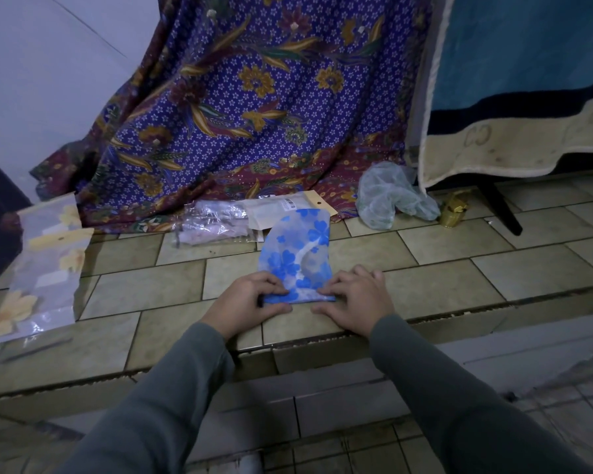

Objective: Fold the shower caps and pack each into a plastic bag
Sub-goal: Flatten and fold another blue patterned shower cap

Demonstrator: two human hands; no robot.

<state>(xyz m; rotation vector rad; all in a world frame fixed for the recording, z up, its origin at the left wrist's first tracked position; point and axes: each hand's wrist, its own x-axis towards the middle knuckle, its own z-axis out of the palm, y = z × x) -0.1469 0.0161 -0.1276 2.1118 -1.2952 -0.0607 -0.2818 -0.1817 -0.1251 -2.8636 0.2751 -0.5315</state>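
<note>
Shower cap lies before plastic bags, seemingly overlapping.

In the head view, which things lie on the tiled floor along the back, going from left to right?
Yellow-flowered shower cap in plastic → clear crinkled plastic bag → flat packet with a cardboard header → pale green crumpled cap → small gold object.
</note>
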